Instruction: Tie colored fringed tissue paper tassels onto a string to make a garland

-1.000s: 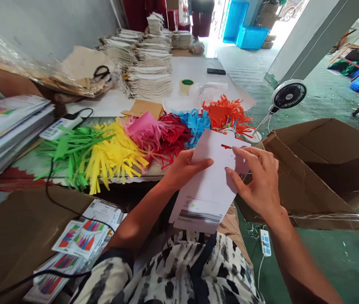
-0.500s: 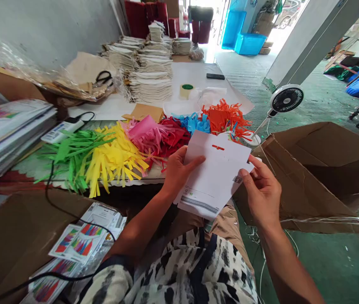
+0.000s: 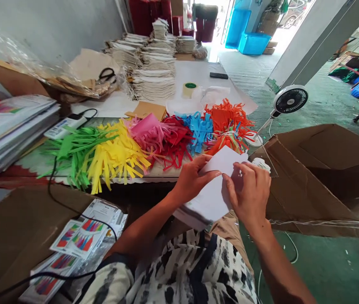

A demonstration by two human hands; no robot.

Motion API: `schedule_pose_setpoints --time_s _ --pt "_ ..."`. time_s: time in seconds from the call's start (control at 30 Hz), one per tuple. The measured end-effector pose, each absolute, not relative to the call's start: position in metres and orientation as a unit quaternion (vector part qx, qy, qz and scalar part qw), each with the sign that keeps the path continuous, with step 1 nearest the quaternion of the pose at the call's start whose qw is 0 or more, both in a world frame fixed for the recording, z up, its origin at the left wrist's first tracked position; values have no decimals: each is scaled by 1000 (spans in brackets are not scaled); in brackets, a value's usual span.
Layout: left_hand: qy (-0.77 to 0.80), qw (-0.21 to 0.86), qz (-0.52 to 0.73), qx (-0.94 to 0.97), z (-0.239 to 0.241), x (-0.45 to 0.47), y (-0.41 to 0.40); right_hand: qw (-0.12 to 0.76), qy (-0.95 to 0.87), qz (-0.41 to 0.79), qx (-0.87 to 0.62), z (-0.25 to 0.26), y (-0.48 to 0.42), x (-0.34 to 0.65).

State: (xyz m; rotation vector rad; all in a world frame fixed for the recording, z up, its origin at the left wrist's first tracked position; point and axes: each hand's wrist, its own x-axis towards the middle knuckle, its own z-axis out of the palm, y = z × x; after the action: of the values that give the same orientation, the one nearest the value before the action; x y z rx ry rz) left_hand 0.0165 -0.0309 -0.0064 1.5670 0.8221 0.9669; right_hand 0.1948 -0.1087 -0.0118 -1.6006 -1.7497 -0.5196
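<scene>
A white card (image 3: 210, 197) is held over my lap, its far end bent or folded. My left hand (image 3: 194, 179) grips its left side, the thumb pressed on the upper face. At the right side, my right hand (image 3: 251, 190) pinches the card near the bend, its fingers partly covering the far edge. The near edge looks thick, and I cannot tell how many layers are there. Just beyond the hands lie fringed paper strips in orange (image 3: 228, 116), blue (image 3: 198, 126), red (image 3: 178, 137), pink (image 3: 149, 131), yellow (image 3: 116, 156) and green (image 3: 78, 147).
An open cardboard box (image 3: 319, 169) stands at the right, beside a small white fan (image 3: 291, 101). Printed cards in plastic (image 3: 81, 238) lie in a box at lower left. Tape (image 3: 189, 89), scissors (image 3: 107, 74) and stacked pale bundles (image 3: 152, 80) are on the table.
The card was held flat, showing its hanging slot and small print. Now its far part is bent and both hands have come closer together on it.
</scene>
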Motion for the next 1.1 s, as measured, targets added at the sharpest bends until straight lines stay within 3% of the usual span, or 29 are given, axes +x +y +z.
schedule_pose_setpoints --time_s 0.3,0.53,0.63,0.83,1.1 --pt "329 569 451 603 -13 19 -28 356 -673 -233 -605 -16 -113 188" --pt "361 379 454 721 -26 23 -35 391 -674 -61 -624 -8 -109 182" --pt "345 349 419 764 -30 23 -39 411 -677 -42 -609 -3 -107 184" --pt "259 416 424 762 -32 20 -47 436 -705 10 -559 7 -104 189" --pt "347 507 445 652 -22 18 -59 415 -723 21 -552 3 -94 185"
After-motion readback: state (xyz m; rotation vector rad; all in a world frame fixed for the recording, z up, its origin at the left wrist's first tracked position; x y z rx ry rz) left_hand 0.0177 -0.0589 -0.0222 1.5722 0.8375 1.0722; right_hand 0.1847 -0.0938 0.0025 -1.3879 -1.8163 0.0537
